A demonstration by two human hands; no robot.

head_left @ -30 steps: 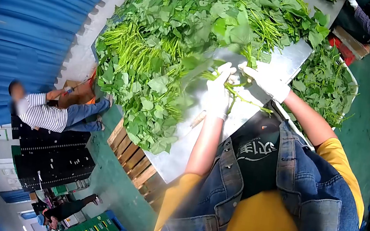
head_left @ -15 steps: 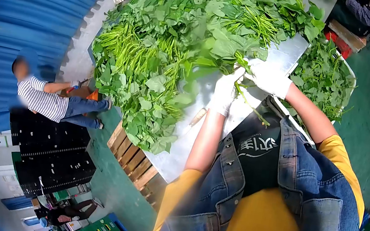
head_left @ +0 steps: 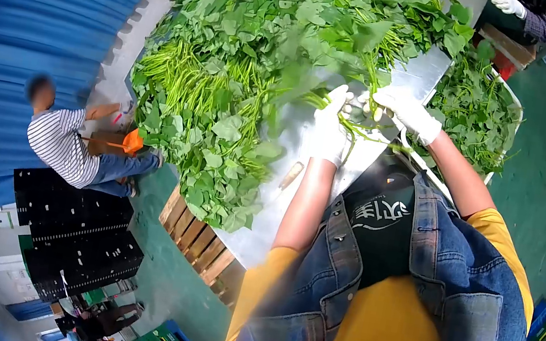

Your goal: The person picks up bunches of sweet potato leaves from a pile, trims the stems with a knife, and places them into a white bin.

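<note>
My left hand [head_left: 330, 128], in a white glove, is closed round leafy green stems [head_left: 315, 98] above the metal table [head_left: 265, 220]. Close to its right, my gloved right hand [head_left: 409, 114] pinches another few leafy stems [head_left: 377, 76], whose leaves point away from me. Thin cut ends [head_left: 359, 133] stick out below the fingers. A large heap of leafy greens [head_left: 225, 68] covers the far and left parts of the table. Beside my left forearm lies a tool with a wooden handle [head_left: 292, 175]; its other end cannot be made out.
A white crate [head_left: 515, 131] full of greens stands at my right. Wooden pallet slats [head_left: 193, 237] show below the table. A person in a striped shirt [head_left: 64, 143] bends at the left near an orange dustpan-like object [head_left: 133, 141]. Co-workers' gloved hands [head_left: 507, 4] appear at the far side.
My hands have drawn slightly apart, and my right hand now holds stems pointing away from me. The striped-shirt person has bent lower. A co-worker's gloved hand has appeared at top right.
</note>
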